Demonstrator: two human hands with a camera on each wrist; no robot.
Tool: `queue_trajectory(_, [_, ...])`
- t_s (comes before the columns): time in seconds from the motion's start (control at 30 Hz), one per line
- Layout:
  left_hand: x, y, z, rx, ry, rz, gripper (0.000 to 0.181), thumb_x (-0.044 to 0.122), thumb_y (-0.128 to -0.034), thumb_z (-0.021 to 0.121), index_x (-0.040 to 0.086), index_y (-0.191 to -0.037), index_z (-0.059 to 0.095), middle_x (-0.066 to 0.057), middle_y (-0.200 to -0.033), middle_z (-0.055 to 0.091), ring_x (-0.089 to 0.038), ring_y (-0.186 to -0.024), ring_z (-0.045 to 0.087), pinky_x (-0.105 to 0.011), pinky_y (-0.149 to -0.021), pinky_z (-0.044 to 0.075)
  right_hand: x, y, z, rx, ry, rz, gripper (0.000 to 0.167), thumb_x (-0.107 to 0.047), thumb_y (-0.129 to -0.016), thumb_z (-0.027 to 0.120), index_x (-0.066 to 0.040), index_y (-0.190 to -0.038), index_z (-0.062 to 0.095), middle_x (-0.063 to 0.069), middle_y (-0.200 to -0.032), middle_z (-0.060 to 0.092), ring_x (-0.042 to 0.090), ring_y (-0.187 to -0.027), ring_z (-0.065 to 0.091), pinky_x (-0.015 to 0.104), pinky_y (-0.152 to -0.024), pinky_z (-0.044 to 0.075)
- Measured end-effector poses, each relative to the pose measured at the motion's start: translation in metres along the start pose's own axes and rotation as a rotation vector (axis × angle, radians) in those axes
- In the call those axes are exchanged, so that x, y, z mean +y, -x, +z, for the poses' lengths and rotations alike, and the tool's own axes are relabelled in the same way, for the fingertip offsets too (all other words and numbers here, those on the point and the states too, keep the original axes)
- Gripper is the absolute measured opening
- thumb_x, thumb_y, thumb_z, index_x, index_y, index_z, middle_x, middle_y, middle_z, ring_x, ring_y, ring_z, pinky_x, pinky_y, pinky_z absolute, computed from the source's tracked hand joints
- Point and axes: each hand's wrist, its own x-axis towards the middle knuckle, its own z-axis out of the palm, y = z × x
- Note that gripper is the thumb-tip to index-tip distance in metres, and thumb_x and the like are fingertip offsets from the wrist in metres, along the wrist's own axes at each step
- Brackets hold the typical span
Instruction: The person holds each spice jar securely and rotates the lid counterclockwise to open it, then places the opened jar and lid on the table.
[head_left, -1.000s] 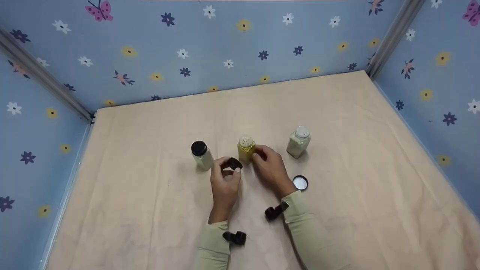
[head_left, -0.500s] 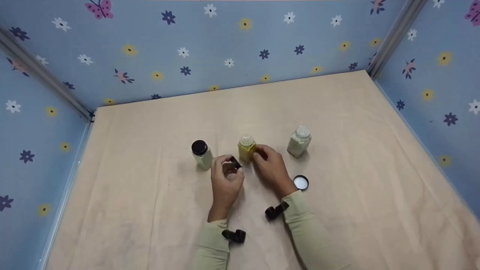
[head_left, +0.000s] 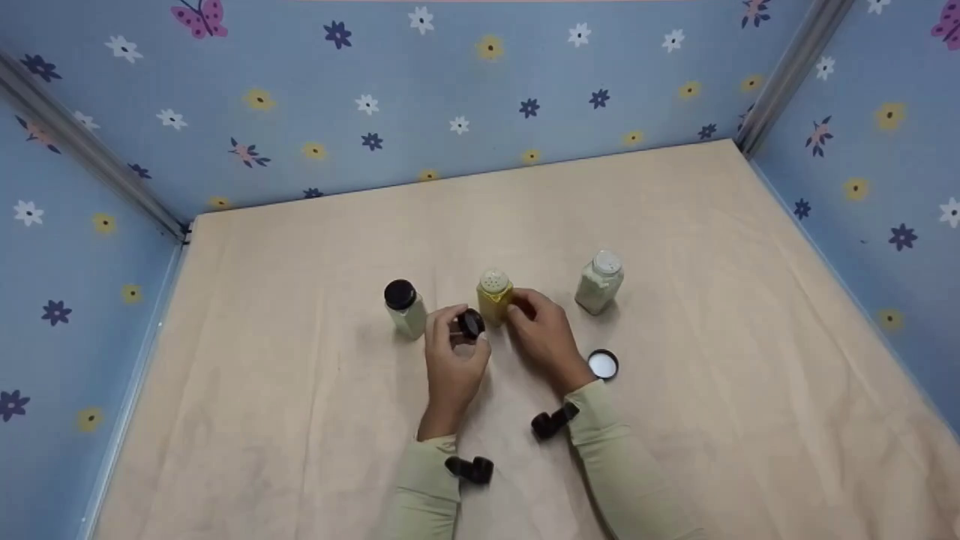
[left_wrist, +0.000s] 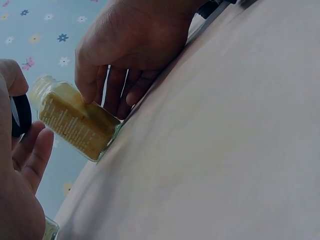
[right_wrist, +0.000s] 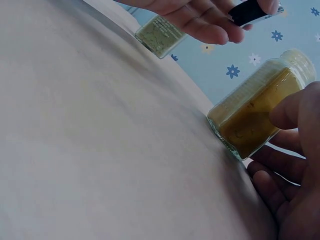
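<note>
In the head view my left hand [head_left: 456, 367] pinches a black jar cap [head_left: 471, 324] between thumb and fingers, its hollow side turned upward. The cap [left_wrist: 21, 115] is held off the jar, just in front of it. My right hand [head_left: 546, 337] holds the side of a glass spice jar of yellow powder [head_left: 493, 304], which stands upright on the table. A pale perforated shaker top [head_left: 494, 282] covers the jar's mouth. In the right wrist view the thumb lies on the face of the yellow jar [right_wrist: 255, 112], with the fingers behind it.
To the left stands a jar of pale green contents with a black cap [head_left: 405, 311]. A similar jar with an uncovered shaker top [head_left: 599, 283] is at the right. Another black cap [head_left: 602, 364] lies white inside up beside the right wrist. Flowered panels [head_left: 465, 90] border the cloth-covered table [head_left: 247, 360].
The cap has turned in my left hand's fingers, so its hollow underside now shows to the head camera. My right hand and the jars have stayed in place.
</note>
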Motion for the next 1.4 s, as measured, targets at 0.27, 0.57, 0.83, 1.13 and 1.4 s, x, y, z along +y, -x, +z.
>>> queue_trajectory(0.27, [-0.011, -0.001, 0.003, 0.018, -0.051, 0.012, 0.05, 0.0, -0.079, 0.072, 0.002, -0.128, 0.061, -0.01, -0.12, 0.052, -0.022, -0.105, 0.054, -0.038, -0.087, 0.049, 0.001, 0.0, -0.001, 0.0, 0.004, -0.019, 0.029, -0.018, -0.098, 0.063, -0.007, -0.125, 0.068, 0.005, -0.122, 0.068, 0.018, -0.116, 0.06, 0.037, -0.102, 0.045])
queue_trajectory(0.57, [-0.01, 0.0, 0.004, -0.014, -0.076, -0.021, 0.054, 0.001, -0.077, 0.073, 0.007, -0.13, 0.064, -0.008, -0.12, 0.052, -0.022, -0.114, 0.053, -0.04, -0.097, 0.043, -0.001, 0.0, -0.001, 0.001, 0.005, -0.004, 0.03, -0.019, -0.097, 0.063, -0.007, -0.125, 0.068, 0.005, -0.123, 0.068, 0.018, -0.119, 0.059, 0.036, -0.103, 0.043])
queue_trajectory(0.83, [-0.01, 0.0, 0.004, -0.063, -0.11, -0.044, 0.058, 0.001, -0.0766, 0.072, 0.006, -0.134, 0.061, -0.007, -0.122, 0.052, -0.019, -0.114, 0.053, -0.037, -0.098, 0.044, 0.001, -0.001, -0.001, -0.005, 0.002, -0.012, 0.028, -0.02, -0.097, 0.063, -0.009, -0.123, 0.069, 0.003, -0.121, 0.068, 0.017, -0.117, 0.06, 0.037, -0.103, 0.044])
queue_trajectory(1.13, [-0.013, -0.001, 0.004, -0.078, -0.145, 0.026, 0.06, 0.0, -0.0753, 0.074, 0.002, -0.134, 0.061, -0.01, -0.117, 0.053, -0.023, -0.112, 0.054, -0.039, -0.099, 0.044, 0.001, -0.001, -0.001, -0.003, 0.016, -0.016, 0.028, -0.017, -0.098, 0.062, -0.008, -0.124, 0.068, 0.003, -0.122, 0.068, 0.015, -0.118, 0.059, 0.035, -0.102, 0.044])
queue_trajectory(1.4, [-0.016, -0.001, 0.006, -0.19, -0.143, 0.005, 0.053, 0.004, -0.0776, 0.075, 0.004, -0.13, 0.065, -0.009, -0.114, 0.055, -0.021, -0.108, 0.056, -0.037, -0.098, 0.045, 0.002, -0.002, 0.0, 0.004, 0.004, -0.025, 0.028, -0.017, -0.097, 0.063, -0.008, -0.123, 0.069, 0.004, -0.121, 0.068, 0.016, -0.116, 0.06, 0.035, -0.102, 0.044])
